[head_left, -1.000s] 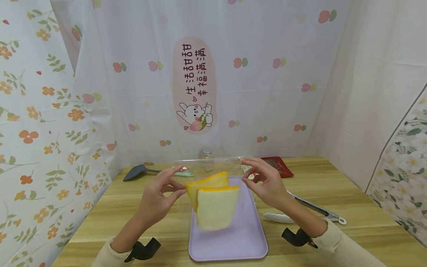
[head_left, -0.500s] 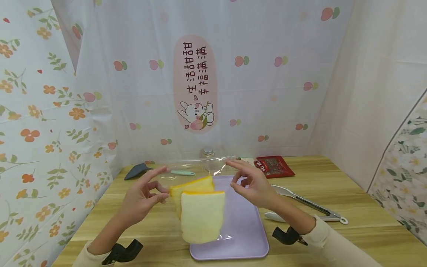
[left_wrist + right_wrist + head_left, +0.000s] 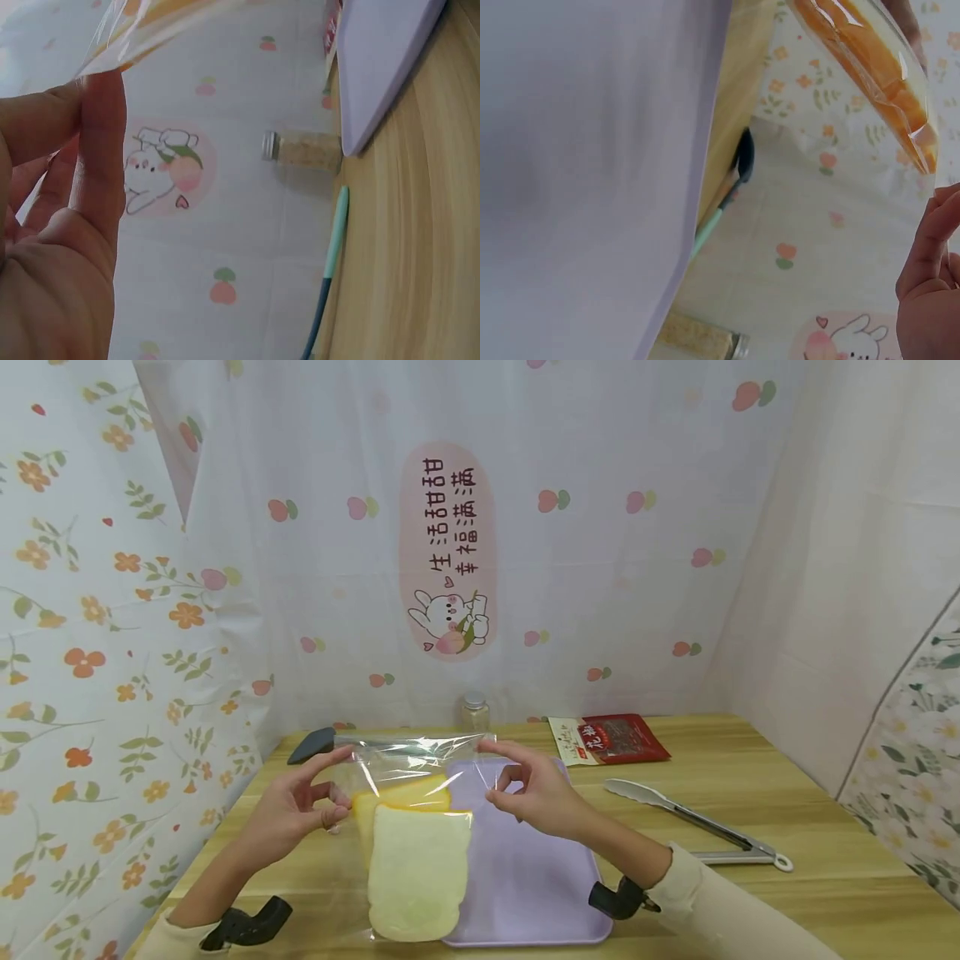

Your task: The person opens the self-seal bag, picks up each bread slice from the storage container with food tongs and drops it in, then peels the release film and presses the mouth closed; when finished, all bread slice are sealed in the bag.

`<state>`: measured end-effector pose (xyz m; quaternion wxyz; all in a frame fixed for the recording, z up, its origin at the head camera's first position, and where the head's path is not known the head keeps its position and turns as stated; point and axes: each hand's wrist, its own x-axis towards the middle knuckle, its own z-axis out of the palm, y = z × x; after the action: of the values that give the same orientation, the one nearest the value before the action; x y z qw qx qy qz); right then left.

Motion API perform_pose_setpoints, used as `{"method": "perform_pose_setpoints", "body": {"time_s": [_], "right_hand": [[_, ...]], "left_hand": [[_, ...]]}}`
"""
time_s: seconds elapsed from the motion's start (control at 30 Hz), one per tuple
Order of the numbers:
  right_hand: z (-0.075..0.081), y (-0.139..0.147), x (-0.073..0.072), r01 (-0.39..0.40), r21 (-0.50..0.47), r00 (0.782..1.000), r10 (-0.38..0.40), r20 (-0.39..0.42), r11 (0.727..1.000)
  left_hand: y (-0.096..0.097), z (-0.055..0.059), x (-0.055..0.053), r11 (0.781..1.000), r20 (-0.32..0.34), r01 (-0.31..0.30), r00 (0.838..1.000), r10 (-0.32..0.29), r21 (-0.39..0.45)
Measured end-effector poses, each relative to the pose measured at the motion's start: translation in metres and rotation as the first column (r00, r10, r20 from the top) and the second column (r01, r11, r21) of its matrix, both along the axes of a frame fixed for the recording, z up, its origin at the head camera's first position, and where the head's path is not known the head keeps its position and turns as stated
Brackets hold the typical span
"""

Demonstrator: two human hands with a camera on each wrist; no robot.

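In the head view, a clear plastic bag [image 3: 408,758] hangs upright between my two hands, with bread slices inside. The front bread slice [image 3: 420,872] faces me; another bread slice [image 3: 412,792] with an orange-yellow crust leans behind it. My left hand [image 3: 281,818] pinches the bag's left edge between thumb and fingers. On the opposite edge, my right hand [image 3: 543,797] does the same. The left wrist view catches only the bag's shiny corner [image 3: 112,52] above the fingertips. Orange crust [image 3: 877,67] shows through the film in the right wrist view.
Under and right of the bag lies a lilac tray [image 3: 536,885]. Tongs [image 3: 697,818] lie to the right. Behind are a red packet [image 3: 615,739], a lidded glass jar [image 3: 475,713] and a dark spatula [image 3: 312,745]. Patterned curtains surround the wooden table [image 3: 750,777].
Both hands have carried the bag of bread leftward and a little lower, off the tray's middle to its left side. More of the tray, tongs and red packet shows now.
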<state>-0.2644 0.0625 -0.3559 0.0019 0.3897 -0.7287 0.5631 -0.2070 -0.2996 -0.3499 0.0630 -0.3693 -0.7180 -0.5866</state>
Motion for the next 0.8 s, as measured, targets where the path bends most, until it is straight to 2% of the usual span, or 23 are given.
{"method": "perform_pose_setpoints", "body": {"time_s": [0.13, 0.23, 0.57, 0.8], "right_hand": [[-0.003, -0.011, -0.002, -0.014, 0.010, 0.997, 0.013, 0.082, 1.000], [-0.009, -0.019, -0.004, -0.026, 0.022, 0.990, 0.023, 0.136, 0.999], [-0.031, -0.045, -0.013, -0.053, 0.042, 0.970, 0.041, 0.241, 0.998], [-0.039, -0.061, -0.021, -0.039, 0.085, 0.970, 0.017, 0.241, 0.996]], "left_hand": [[-0.013, -0.003, -0.001, 0.999, 0.118, 0.044, 0.992, -0.047, 0.028], [-0.022, -0.007, -0.004, 0.997, 0.161, 0.072, 0.984, -0.076, 0.034], [-0.046, -0.018, -0.010, 0.996, 0.232, 0.019, 0.973, 0.001, -0.086], [-0.060, -0.023, -0.018, 0.991, 0.254, 0.007, 0.967, 0.028, -0.133]]}}
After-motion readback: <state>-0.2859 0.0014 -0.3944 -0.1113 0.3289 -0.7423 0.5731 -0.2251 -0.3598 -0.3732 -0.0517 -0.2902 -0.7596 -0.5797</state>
